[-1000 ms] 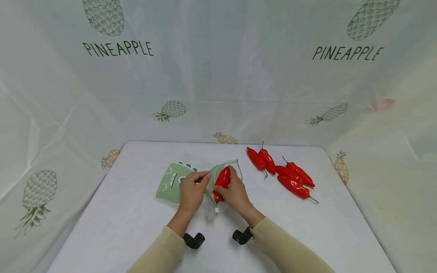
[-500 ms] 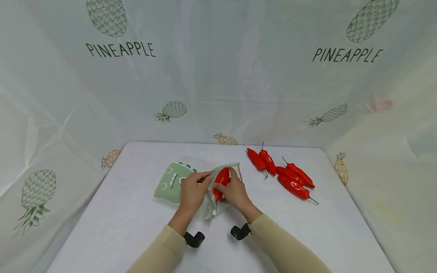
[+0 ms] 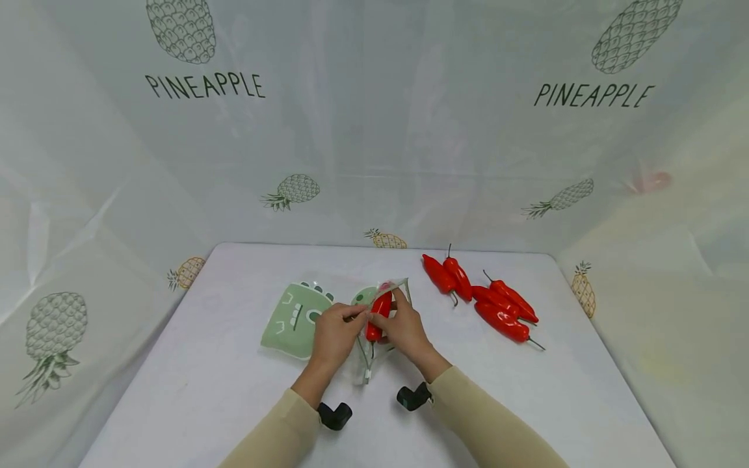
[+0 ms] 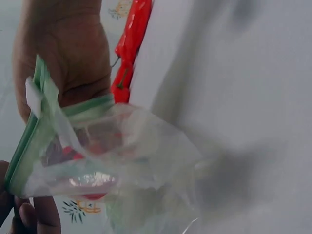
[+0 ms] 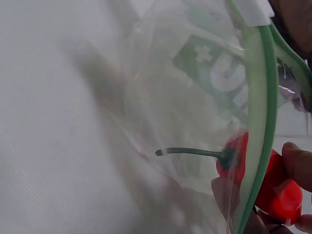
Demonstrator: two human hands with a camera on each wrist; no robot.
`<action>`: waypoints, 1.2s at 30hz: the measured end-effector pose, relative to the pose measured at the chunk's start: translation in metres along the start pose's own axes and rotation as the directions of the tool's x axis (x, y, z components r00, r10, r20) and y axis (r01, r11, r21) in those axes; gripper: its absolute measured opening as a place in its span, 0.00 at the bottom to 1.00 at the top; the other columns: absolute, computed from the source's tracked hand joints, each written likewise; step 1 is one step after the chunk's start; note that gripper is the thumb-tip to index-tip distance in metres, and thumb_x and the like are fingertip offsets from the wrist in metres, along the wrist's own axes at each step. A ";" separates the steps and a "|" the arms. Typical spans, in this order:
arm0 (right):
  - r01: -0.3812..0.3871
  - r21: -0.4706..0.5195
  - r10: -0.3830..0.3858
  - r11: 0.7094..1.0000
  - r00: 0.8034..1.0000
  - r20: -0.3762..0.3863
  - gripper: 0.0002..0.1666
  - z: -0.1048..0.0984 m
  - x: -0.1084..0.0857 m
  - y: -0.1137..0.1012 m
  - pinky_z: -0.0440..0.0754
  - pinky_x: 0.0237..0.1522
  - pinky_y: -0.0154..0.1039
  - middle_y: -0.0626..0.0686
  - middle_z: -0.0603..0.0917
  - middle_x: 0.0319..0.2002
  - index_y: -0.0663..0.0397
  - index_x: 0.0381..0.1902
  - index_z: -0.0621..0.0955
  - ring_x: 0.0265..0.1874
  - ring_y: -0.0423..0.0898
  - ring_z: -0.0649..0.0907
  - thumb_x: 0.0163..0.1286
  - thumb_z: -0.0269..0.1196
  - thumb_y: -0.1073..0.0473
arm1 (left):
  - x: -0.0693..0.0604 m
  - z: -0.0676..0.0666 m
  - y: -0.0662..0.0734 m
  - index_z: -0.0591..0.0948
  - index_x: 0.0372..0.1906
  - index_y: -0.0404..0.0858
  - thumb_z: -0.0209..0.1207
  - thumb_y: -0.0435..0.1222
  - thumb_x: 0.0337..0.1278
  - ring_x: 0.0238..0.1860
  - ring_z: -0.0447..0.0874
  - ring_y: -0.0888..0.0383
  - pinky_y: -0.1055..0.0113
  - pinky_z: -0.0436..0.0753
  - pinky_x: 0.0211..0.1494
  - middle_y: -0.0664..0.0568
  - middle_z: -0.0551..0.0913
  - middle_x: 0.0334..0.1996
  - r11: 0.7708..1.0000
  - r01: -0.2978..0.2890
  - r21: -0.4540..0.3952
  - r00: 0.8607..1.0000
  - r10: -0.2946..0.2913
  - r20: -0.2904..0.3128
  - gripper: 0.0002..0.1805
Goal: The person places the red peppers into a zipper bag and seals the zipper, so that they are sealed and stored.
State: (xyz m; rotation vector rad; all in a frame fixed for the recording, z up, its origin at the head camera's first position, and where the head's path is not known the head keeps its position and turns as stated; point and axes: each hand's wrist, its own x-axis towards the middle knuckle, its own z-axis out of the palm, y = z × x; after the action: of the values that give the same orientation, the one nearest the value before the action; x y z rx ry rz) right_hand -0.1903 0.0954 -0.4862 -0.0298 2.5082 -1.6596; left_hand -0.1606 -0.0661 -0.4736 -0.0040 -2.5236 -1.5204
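Note:
A clear zip bag with a green rim (image 5: 258,122) and a green printed face stands open between the hands. The left hand (image 3: 335,337) pinches the bag's rim. A red pepper (image 3: 373,331) is gripped by the right hand (image 3: 406,330); in the right wrist view its green stem (image 5: 190,151) and top lie inside the bag, while the rest of the pepper (image 5: 280,192) shows past the rim. The left wrist view shows the bag (image 4: 146,146) from the side, its white slider (image 4: 33,97) at one end of the rim.
Several red peppers (image 3: 504,320) lie on the right part of the white table (image 3: 193,364), two more (image 3: 439,274) at the back. The left part of the bag's green print (image 3: 295,322) shows beside the left hand. A patterned curtain (image 3: 409,130) surrounds the table.
The left hand has moved slightly right and down with the bag's rim, near the right thumb. The rim now crosses over the pepper, and the pepper has shifted slightly.

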 end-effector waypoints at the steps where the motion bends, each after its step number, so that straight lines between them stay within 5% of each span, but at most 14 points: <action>1: -0.002 0.007 0.002 1.000 1.000 -0.004 0.49 0.000 0.000 0.000 0.90 0.28 0.42 0.66 0.78 0.63 0.52 0.80 0.62 0.38 0.50 0.89 0.68 0.74 0.52 | -0.001 0.001 -0.001 0.93 0.48 0.42 0.71 0.40 0.65 0.36 0.83 0.61 0.72 0.81 0.34 0.52 0.88 0.36 1.000 -0.003 0.005 1.000 0.003 0.002 0.11; 12: -0.029 -0.053 0.032 0.998 0.998 0.056 0.57 0.006 0.004 0.004 0.91 0.32 0.43 0.66 0.77 0.65 0.51 0.84 0.56 0.48 0.56 0.86 0.67 0.75 0.56 | 0.001 -0.001 0.005 0.94 0.44 0.38 0.71 0.38 0.65 0.38 0.86 0.58 0.73 0.84 0.37 0.52 0.89 0.36 0.995 -0.050 -0.086 0.980 0.032 -0.197 0.09; 25: -0.033 -0.135 0.045 0.990 0.995 0.085 0.52 0.008 0.012 0.004 0.91 0.37 0.44 0.65 0.80 0.63 0.51 0.82 0.63 0.52 0.56 0.83 0.67 0.75 0.53 | 0.004 -0.004 0.005 0.93 0.46 0.38 0.71 0.37 0.66 0.37 0.83 0.60 0.75 0.81 0.35 0.52 0.86 0.35 0.991 -0.052 -0.121 0.976 0.025 -0.218 0.09; 36: 0.068 -0.195 -0.047 0.978 0.992 0.113 0.45 0.012 0.012 0.009 0.91 0.45 0.44 0.63 0.82 0.64 0.54 0.79 0.68 0.45 0.51 0.90 0.69 0.73 0.57 | 0.009 -0.004 -0.003 0.94 0.44 0.38 0.72 0.36 0.63 0.33 0.79 0.61 0.74 0.76 0.32 0.51 0.85 0.33 0.994 -0.032 -0.109 0.969 0.004 -0.247 0.08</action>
State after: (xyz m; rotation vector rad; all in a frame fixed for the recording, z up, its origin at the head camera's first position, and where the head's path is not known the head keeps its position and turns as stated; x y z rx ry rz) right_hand -0.2005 0.0868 -0.4999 -0.2090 2.6016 -1.3799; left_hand -0.1695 -0.0720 -0.4726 0.1368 -2.2376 -1.5479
